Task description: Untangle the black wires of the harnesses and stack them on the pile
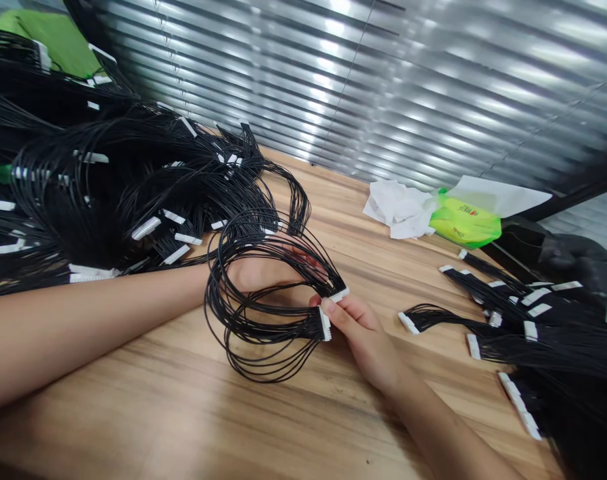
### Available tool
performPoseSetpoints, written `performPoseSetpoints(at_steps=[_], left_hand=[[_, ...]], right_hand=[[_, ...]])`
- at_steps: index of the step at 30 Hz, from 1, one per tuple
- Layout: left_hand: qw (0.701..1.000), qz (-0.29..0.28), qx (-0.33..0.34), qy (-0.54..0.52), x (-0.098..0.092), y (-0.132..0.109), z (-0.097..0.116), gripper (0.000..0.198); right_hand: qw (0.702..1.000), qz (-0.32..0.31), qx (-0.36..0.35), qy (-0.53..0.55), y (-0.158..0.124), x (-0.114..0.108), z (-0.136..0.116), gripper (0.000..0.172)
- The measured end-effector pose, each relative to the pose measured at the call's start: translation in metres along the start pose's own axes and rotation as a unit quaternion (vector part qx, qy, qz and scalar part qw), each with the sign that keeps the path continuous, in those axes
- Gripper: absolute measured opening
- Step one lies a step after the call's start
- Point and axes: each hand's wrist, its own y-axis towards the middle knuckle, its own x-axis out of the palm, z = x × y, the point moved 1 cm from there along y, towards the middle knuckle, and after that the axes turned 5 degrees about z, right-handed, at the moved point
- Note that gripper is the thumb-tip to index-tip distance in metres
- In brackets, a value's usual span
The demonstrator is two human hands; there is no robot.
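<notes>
At the right grip [366, 330], thumb and fingers are closed in a pinch at the white, toothed plastic connectors [325, 324] that end a looped bundle of thin black wires [278, 327]. The left grip [273, 267] is partly hidden behind the loops; fingers are seen curled among the strands, but how tightly they are closed cannot be told. The bundle is held between the two grips, above a wood-grained counter [183, 407]. The loops could be sprung open if the pinch were loosened, since the wires look slick and springy, and loose strands could be snagged on the tangled black wire pile [133, 173] beyond the left grip. To the right of the right grip, straighter black wire bundles [548, 343] are laid, tipped with blocky white ends.
</notes>
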Motion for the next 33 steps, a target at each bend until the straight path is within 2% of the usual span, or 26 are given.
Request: performPoseSetpoints(at_steps=[5, 10, 13, 17, 21, 25, 27, 30, 33], left_hand=[[0.99, -0.071, -0.081, -0.087, 0.002, -0.002, 0.004, 0.021], [0.987, -0.071, -0.101, -0.105, 0.005, -0.006, 0.01, 0.012], [0.993, -0.048, -0.076, -0.077, 0.004, -0.005, 0.008, 0.01], [0.997, -0.055, -0.014, 0.047, 0.001, 0.002, 0.002, 0.014], [0.998, -0.039, 0.021, 0.036, -0.001, 0.003, 0.001, 0.019], [1.0, -0.015, 0.024, 0.008, 0.001, 0.006, 0.001, 0.016], [0.999, 0.016, 0.014, -0.024, 0.002, 0.009, -0.003, 0.016], [0.99, 0.1, -0.03, -0.094, 0.001, 0.014, -0.015, 0.027], [0.978, 0.178, -0.022, -0.107, -0.001, 0.016, -0.025, 0.034]], right_hand=[[0.999, -0.008, 0.018, -0.028, -0.001, 0.001, 0.0, 0.035], [1.0, -0.004, 0.015, -0.016, -0.002, 0.003, -0.002, 0.034], [1.0, 0.006, 0.004, -0.012, -0.001, 0.003, -0.002, 0.032], [1.0, 0.025, -0.015, 0.009, 0.001, 0.001, 0.001, 0.029], [0.998, 0.044, -0.016, 0.036, 0.002, -0.002, 0.005, 0.027], [0.996, 0.07, -0.027, 0.052, 0.002, -0.002, 0.006, 0.028], [0.992, 0.103, -0.034, 0.063, 0.003, -0.001, 0.006, 0.03], [0.976, 0.191, -0.052, 0.092, 0.005, -0.004, 0.006, 0.03], [0.953, 0.274, -0.08, 0.104, 0.007, -0.009, 0.007, 0.03]])
